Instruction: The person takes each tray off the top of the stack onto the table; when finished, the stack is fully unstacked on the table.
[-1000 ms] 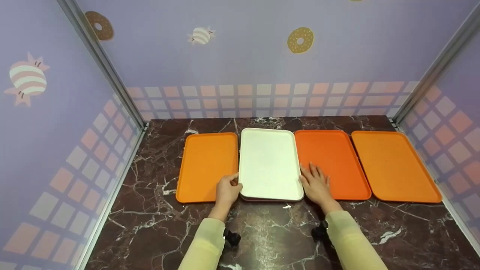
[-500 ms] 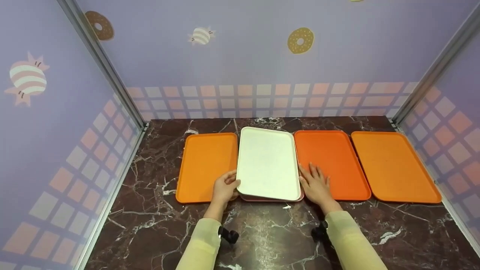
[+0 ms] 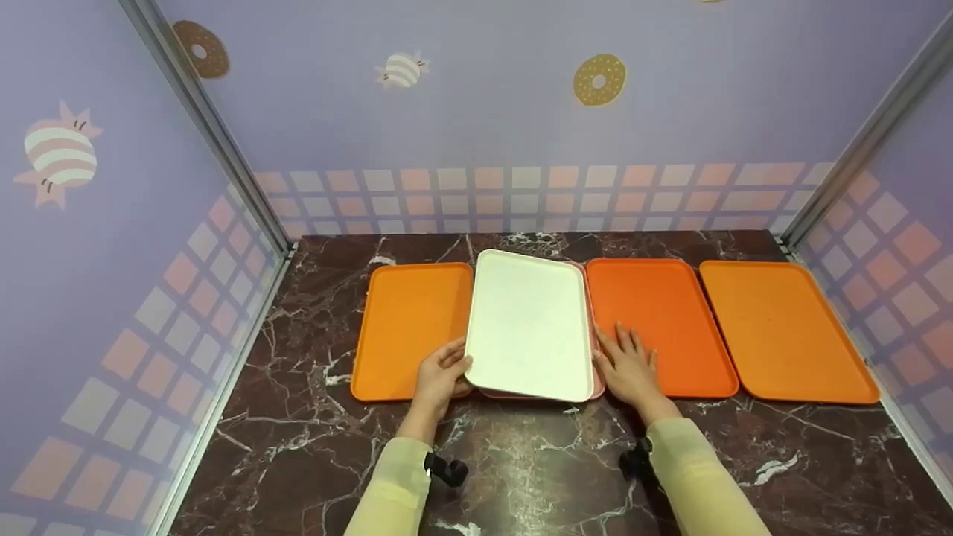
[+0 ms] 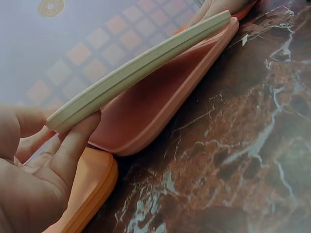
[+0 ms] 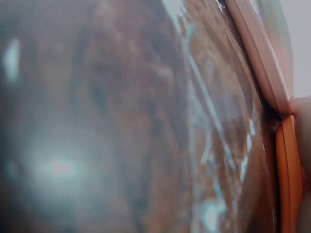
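Observation:
My left hand [image 3: 438,378] pinches a white tray [image 3: 528,327] by its left edge near the front corner, thumb above and fingers beneath. That side is raised, so the tray tilts over a pink tray [image 4: 170,92] below it; the left wrist view shows the wedge-shaped gap. My right hand [image 3: 629,370] lies with spread, extended fingers on the red-orange tray [image 3: 663,320], its thumb side beside the right edges of the white and pink trays. In the right wrist view the pink tray [image 5: 260,56] meets the red-orange tray [image 5: 290,179]; little of the right hand shows there.
An orange tray [image 3: 417,320] lies to the left, partly under my left forearm and hand. Another orange tray [image 3: 785,327] lies at the far right. Dark marbled tabletop [image 3: 536,469] runs along the front. Patterned purple walls [image 3: 491,97] enclose the back and sides.
My left hand has lifted the white tray's left side and drawn it slightly left and toward me, turning it a little. More of the pink tray shows beneath. The right hand has stayed put.

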`<state>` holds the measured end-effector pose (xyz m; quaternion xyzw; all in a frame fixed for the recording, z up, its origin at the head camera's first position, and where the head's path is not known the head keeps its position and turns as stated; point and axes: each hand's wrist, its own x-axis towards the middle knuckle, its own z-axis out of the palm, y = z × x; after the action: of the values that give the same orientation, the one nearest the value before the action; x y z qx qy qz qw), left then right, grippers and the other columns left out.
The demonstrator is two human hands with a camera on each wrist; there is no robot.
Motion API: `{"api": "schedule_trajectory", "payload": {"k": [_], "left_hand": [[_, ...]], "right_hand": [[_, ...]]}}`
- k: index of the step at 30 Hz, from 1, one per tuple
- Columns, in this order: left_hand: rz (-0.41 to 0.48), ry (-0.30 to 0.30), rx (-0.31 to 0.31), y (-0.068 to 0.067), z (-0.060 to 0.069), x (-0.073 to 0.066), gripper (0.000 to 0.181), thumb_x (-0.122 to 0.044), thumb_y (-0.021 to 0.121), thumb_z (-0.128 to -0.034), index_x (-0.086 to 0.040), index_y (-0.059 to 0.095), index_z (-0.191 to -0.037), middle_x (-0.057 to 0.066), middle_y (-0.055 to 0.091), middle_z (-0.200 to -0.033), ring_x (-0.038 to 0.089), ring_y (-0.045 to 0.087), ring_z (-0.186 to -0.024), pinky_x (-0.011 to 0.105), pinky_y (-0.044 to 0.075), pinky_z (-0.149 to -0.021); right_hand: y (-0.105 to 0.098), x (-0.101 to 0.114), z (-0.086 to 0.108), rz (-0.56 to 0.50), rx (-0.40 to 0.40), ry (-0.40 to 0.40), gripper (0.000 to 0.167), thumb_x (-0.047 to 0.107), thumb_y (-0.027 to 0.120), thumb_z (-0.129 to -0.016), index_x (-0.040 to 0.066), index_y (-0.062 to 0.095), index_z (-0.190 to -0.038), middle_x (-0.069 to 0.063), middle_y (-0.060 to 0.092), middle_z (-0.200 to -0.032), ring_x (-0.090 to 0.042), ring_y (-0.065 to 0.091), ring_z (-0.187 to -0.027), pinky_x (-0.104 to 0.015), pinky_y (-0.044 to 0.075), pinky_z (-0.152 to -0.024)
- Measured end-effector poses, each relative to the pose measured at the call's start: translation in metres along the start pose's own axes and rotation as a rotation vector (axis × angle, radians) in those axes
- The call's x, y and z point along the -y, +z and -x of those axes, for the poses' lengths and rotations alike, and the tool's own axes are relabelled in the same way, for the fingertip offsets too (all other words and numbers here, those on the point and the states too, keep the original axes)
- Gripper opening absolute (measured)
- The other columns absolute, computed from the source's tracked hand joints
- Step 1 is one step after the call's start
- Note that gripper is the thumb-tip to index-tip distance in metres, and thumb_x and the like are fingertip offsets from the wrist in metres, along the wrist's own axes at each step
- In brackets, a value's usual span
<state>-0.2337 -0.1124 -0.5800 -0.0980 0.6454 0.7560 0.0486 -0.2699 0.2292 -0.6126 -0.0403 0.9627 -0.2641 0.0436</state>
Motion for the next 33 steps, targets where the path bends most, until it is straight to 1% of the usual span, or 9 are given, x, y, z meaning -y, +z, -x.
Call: {"api": "schedule_trajectory", "payload": {"k": [5, 11, 16, 20, 24, 28, 33], "left_hand": [[0.058, -0.011, 0.007, -0.003, 0.001, 0.002, 0.046, -0.003, 0.062, -0.1010, 0.002, 0.054, -0.146, 0.025, 0.063, -0.135, 0.010, 0.071, -0.080, 0.025, 0.059, -0.057], [0.114, -0.020, 0.010, -0.010, 0.001, 0.001, 0.048, -0.002, 0.061, -0.1016, 0.003, 0.051, -0.149, 0.025, 0.061, -0.138, 0.011, 0.072, -0.084, 0.027, 0.061, -0.060], [0.145, -0.004, 0.011, -0.018, 0.002, 0.001, 0.049, -0.001, 0.061, -0.1013, 0.005, 0.049, -0.149, 0.022, 0.064, -0.134, 0.012, 0.073, -0.086, 0.030, 0.063, -0.064], [0.177, 0.013, 0.016, -0.024, 0.003, 0.001, 0.050, 0.001, 0.060, -0.1012, 0.006, 0.048, -0.149, 0.018, 0.065, -0.132, 0.013, 0.073, -0.089, 0.033, 0.064, -0.066], [0.184, 0.021, 0.005, -0.030, 0.003, 0.001, 0.049, 0.001, 0.059, -0.1016, 0.006, 0.048, -0.149, 0.018, 0.065, -0.132, 0.013, 0.072, -0.091, 0.033, 0.064, -0.068], [0.181, 0.015, -0.014, -0.039, 0.003, -0.001, 0.049, -0.001, 0.060, -0.1017, 0.004, 0.049, -0.149, 0.015, 0.066, -0.132, 0.012, 0.072, -0.093, 0.031, 0.064, -0.071], [0.200, 0.015, -0.030, -0.052, 0.004, -0.008, 0.051, -0.001, 0.061, -0.1013, 0.005, 0.048, -0.150, 0.005, 0.070, -0.122, 0.011, 0.072, -0.092, 0.029, 0.063, -0.070]], "right_hand": [[0.000, -0.001, -0.001, -0.001, 0.012, 0.005, 0.056, 0.042, 0.039, -0.110, 0.029, 0.029, -0.164, -0.016, 0.009, -0.174, -0.045, 0.002, -0.160, -0.079, -0.006, -0.119], [0.001, 0.000, -0.001, -0.002, -0.019, -0.013, 0.055, 0.041, 0.042, -0.110, 0.028, 0.033, -0.162, -0.018, 0.012, -0.173, -0.046, 0.004, -0.159, -0.079, -0.004, -0.119], [0.002, 0.000, 0.001, -0.002, -0.041, -0.025, 0.054, 0.040, 0.045, -0.109, 0.026, 0.036, -0.161, -0.020, 0.015, -0.172, -0.047, 0.007, -0.159, -0.080, -0.002, -0.119], [0.002, -0.001, 0.002, -0.005, -0.030, -0.022, 0.055, 0.041, 0.044, -0.109, 0.027, 0.035, -0.162, -0.019, 0.013, -0.173, -0.047, 0.005, -0.159, -0.079, -0.003, -0.119], [0.002, -0.002, 0.002, -0.017, -0.013, -0.018, 0.056, 0.041, 0.045, -0.109, 0.028, 0.034, -0.162, -0.018, 0.012, -0.173, -0.046, 0.003, -0.159, -0.078, -0.005, -0.119], [0.002, -0.002, 0.001, -0.021, -0.013, -0.023, 0.055, 0.040, 0.045, -0.109, 0.028, 0.035, -0.162, -0.018, 0.012, -0.173, -0.046, 0.004, -0.159, -0.079, -0.004, -0.119], [0.002, -0.002, 0.001, -0.013, -0.036, -0.032, 0.054, 0.040, 0.046, -0.109, 0.026, 0.037, -0.161, -0.019, 0.015, -0.172, -0.047, 0.006, -0.158, -0.080, -0.002, -0.118]]}}
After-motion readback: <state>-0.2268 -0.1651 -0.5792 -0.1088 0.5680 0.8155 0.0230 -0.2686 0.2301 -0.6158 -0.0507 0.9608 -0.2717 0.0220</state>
